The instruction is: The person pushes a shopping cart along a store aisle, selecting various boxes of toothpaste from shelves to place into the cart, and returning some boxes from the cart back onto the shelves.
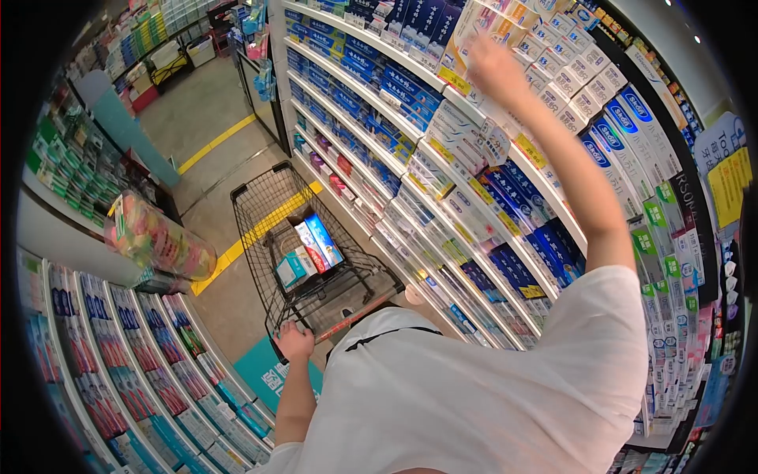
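Observation:
My left hand [294, 341] is closed around the handle bar of a black wire shopping cart [260, 229]. Inside the cart are a teal-and-white box [294, 268] and a blue-and-white box [322, 239] with a red one beside it. My right hand [496, 71] is raised to an upper shelf, in front of white-and-orange toothpaste boxes [517, 35]. The back of that hand hides most of its fingers, so I cannot tell if it grips a box. Just left of it stand dark blue toothpaste boxes [418, 28].
Shelves of boxed toothpaste [347, 95] line the right side, with yellow price tags [533, 152]. A rack of toothbrushes [103, 387] stands at lower left. Near the cart is a clear cylindrical bin [170, 245] of colourful items. Yellow floor stripes [217, 144] cross the aisle.

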`<action>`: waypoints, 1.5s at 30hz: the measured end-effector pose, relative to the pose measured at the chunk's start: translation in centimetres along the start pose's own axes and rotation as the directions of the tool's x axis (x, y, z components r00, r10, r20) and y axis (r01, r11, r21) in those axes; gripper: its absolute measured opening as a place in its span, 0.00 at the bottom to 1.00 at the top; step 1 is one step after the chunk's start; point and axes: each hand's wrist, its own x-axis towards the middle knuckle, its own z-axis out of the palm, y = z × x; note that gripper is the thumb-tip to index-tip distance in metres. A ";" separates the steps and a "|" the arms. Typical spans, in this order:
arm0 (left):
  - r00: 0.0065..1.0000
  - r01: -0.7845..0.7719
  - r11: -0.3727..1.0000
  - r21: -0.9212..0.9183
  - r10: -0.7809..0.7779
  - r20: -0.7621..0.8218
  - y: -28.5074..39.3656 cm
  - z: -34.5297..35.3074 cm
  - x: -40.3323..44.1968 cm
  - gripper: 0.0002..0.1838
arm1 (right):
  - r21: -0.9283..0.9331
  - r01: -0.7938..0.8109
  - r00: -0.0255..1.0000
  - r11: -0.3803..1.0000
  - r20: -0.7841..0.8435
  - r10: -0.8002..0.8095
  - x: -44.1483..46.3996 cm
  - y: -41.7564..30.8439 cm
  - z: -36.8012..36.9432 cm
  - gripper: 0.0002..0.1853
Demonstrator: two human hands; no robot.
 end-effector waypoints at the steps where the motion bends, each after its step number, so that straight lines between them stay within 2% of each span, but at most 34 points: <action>1: 1.000 -0.004 1.000 0.003 0.004 0.004 -0.3 0.5 0.1 0.36 | 0.147 -0.092 0.984 0.985 0.166 0.067 -1.9 -4.3 -0.4 0.32; 2: 1.000 -0.007 1.000 0.004 0.007 0.008 -0.5 0.8 0.3 0.36 | 0.282 -0.005 0.968 0.959 0.241 -0.066 -3.3 -8.6 -2.5 0.27; 3: 1.000 -0.009 1.000 0.006 0.009 0.004 -0.8 0.9 0.4 0.36 | 0.409 0.192 0.977 0.892 0.009 -0.214 -7.4 -11.5 2.4 0.23; 4: 1.000 -0.025 1.000 0.000 0.025 -0.012 -0.9 1.0 0.3 0.36 | 0.639 -0.137 0.951 0.757 0.300 -0.081 -9.5 -16.9 0.0 0.18; 5: 0.999 -0.039 0.999 -0.008 0.039 -0.027 -0.8 1.1 0.2 0.37 | 0.666 -0.085 0.938 0.741 0.303 -0.165 -13.6 -21.2 2.8 0.19; 6: 0.999 -0.039 0.999 -0.014 0.039 -0.029 -0.8 1.2 0.1 0.37 | 0.681 -0.065 0.860 0.730 0.409 -0.305 -16.6 -25.3 2.8 0.18; 7: 0.998 -0.066 0.998 -0.019 0.066 -0.018 -1.1 1.2 0.2 0.39 | 0.761 -0.042 0.884 0.647 0.330 -0.332 -20.3 -29.1 3.0 0.19; 8: 0.996 -0.093 0.995 -0.020 0.093 -0.009 -1.4 1.1 0.3 0.40 | 0.740 -0.032 0.722 0.672 0.482 -0.497 -23.1 -32.4 3.6 0.24; 10: 0.993 -0.115 0.993 -0.020 0.115 -0.014 -1.9 1.2 0.3 0.42 | 0.786 0.025 0.749 0.617 0.394 -0.532 -28.4 -37.0 3.6 0.31; 14: 0.989 -0.149 0.989 -0.024 0.149 -0.015 -2.2 1.4 0.0 0.44 | 0.769 0.028 0.803 0.639 0.363 -0.472 -34.9 -42.2 5.8 0.37; 16: 0.989 -0.146 0.989 -0.017 0.146 -0.009 -2.0 1.4 -0.2 0.43 | 0.695 -0.248 0.600 0.675 0.657 -0.457 -36.5 -44.9 6.8 0.41; 17: 0.990 -0.141 0.990 -0.006 0.141 0.010 -2.2 1.3 -0.6 0.43 | 0.692 -0.230 0.680 0.685 0.618 -0.395 -37.3 -46.0 6.5 0.40; 18: 0.992 -0.123 0.992 -0.001 0.123 0.012 -2.4 1.4 -0.9 0.43 | 0.705 -0.224 0.681 0.673 0.607 -0.410 -37.9 -47.3 6.5 0.40; 19: 0.990 -0.138 0.990 0.006 0.138 -0.009 -2.6 1.7 -1.1 0.42 | 0.619 -0.305 0.690 0.724 0.668 -0.279 -38.2 -48.5 5.9 0.39; 20: 0.988 -0.149 0.989 0.009 0.149 -0.032 -2.5 1.9 -1.3 0.41 | 0.526 -0.381 0.687 0.760 0.712 -0.148 -38.3 -49.5 5.5 0.37; 22: 0.986 -0.162 0.986 0.028 0.163 -0.025 -2.6 1.8 -2.2 0.40 | 0.404 -0.490 0.618 0.772 0.786 -0.019 -38.0 -51.5 5.3 0.33; 23: 0.983 -0.169 0.986 0.019 0.169 -0.064 -2.8 2.1 -2.6 0.39 | 0.359 -0.490 0.608 0.794 0.794 0.017 -38.5 -52.5 6.0 0.32; 24: 0.980 -0.174 0.985 0.009 0.174 -0.098 -3.1 2.6 -3.4 0.38 | 0.336 -0.450 0.578 0.827 0.816 -0.018 -39.4 -53.2 7.0 0.32; 26: 0.981 -0.177 0.984 0.000 0.177 -0.077 -3.6 2.6 -4.8 0.38 | 0.309 -0.425 0.440 0.851 0.892 -0.104 -39.4 -53.5 7.4 0.33; 28: 0.979 -0.169 0.986 0.001 0.168 -0.112 -4.5 3.8 -6.2 0.39 | 0.315 -0.401 0.397 0.860 0.906 -0.147 -39.9 -54.2 7.0 0.20; 30: 0.990 -0.125 0.992 -0.006 0.125 -0.069 -5.0 4.0 -8.0 0.40 | 0.283 -0.397 0.236 0.873 0.951 -0.201 -38.1 -54.2 4.4 0.16; 32: 0.985 -0.138 0.990 -0.013 0.136 -0.104 -5.6 4.6 -9.6 0.37 | 0.350 -0.350 0.193 0.869 0.935 -0.299 -37.5 -54.2 2.8 0.18; 34: 0.989 -0.120 0.993 -0.019 0.118 -0.093 -6.3 4.7 -11.3 0.35 | 0.410 -0.318 0.094 0.855 0.911 -0.402 -36.6 -54.2 0.4 0.20; 37: 0.989 -0.115 0.993 -0.040 0.110 -0.102 -7.2 4.8 -13.9 0.32 | 0.484 -0.310 0.073 0.818 0.870 -0.487 -39.5 -55.6 1.2 0.21; 39: 0.990 -0.119 0.993 -0.022 0.117 -0.081 -7.5 4.5 -15.7 0.32 | 0.555 -0.294 0.143 0.778 0.831 -0.538 -41.7 -56.6 0.7 0.22; 45: 0.996 -0.074 0.997 -0.003 0.074 -0.038 -9.2 6.0 -19.8 0.33 | 0.642 -0.337 0.217 0.688 0.764 -0.607 -45.6 -58.0 -1.6 0.24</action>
